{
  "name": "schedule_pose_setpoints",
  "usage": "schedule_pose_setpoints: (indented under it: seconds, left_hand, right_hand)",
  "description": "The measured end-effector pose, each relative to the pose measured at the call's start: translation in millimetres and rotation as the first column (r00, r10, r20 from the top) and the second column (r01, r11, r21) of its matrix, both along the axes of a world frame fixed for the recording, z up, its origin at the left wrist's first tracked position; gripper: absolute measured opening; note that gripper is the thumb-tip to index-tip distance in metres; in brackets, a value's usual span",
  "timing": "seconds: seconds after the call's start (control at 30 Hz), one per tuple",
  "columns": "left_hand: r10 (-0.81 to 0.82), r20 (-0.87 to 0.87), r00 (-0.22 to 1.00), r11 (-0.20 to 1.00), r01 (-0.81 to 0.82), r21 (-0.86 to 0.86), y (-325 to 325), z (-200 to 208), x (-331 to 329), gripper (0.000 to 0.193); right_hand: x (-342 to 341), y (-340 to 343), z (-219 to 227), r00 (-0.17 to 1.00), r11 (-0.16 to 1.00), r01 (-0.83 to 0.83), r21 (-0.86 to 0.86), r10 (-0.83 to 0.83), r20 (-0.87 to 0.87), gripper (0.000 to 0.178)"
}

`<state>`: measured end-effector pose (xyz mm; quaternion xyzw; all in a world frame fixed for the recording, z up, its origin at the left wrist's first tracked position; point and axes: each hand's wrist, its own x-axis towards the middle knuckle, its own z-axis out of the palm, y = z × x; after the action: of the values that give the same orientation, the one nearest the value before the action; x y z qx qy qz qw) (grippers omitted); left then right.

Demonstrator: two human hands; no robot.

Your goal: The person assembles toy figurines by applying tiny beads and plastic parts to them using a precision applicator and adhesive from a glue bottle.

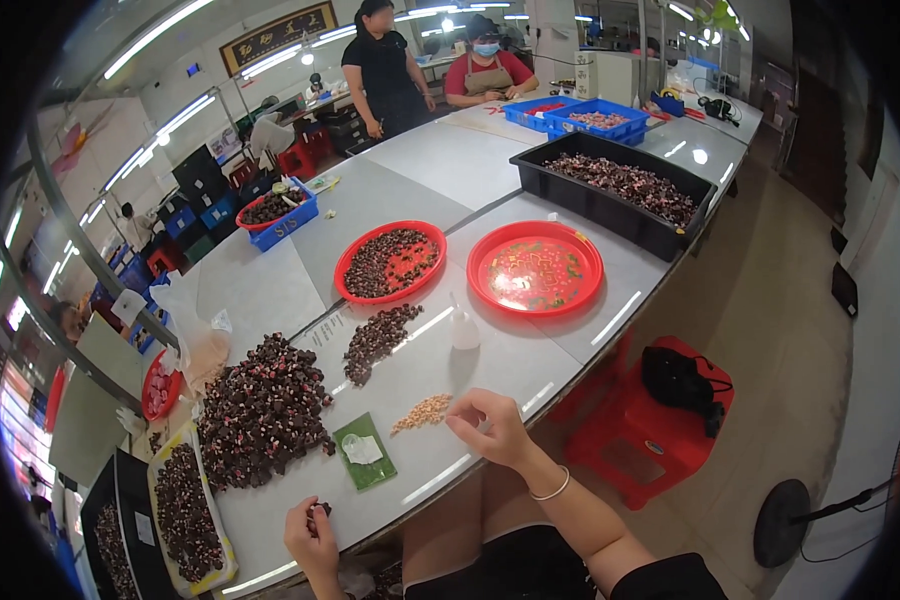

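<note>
My left hand is closed around a dark brown piece at the table's near edge. It resembles the pieces in the big heap of small dark brown and pink pieces beyond it. My right hand, with a bangle at the wrist, has its fingers curled toward the thumb beside a small pile of beige bits. Whatever is between those fingertips is too small to make out. Between my hands lies a green mat with a whitish clear piece on it.
Past the mat are a smaller dark pile, a white squeeze bottle and two red trays. A black bin stands at the far right. A red stool is beside the table. Two people are at the far end.
</note>
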<state>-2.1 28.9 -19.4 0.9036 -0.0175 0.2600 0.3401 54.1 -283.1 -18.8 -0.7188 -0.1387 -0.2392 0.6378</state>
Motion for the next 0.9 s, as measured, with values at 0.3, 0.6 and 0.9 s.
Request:
schedule_pose_setpoints:
  seconds: [0.3,0.6,0.9]
  left_hand:
    - [-0.032,0.0,0.999,0.999,0.032,0.011,1,-2,4,0.013]
    - [-0.001,-0.046,0.999,1.0,0.002,0.022,0,1,4,0.015]
    - [-0.01,-0.043,0.999,0.999,0.008,-0.038,3,-7,4,0.014]
  right_hand:
    - [3,0,-2,0.998,0.998,0.058,-0.006,-0.058,-0.006,0.009]
    - [1,0,3,0.999,0.999,0.031,-0.039,-0.032,-0.024,0.009]
    - [3,1,9,0.997,0.993,-0.04,-0.113,0.033,-0.068,0.006]
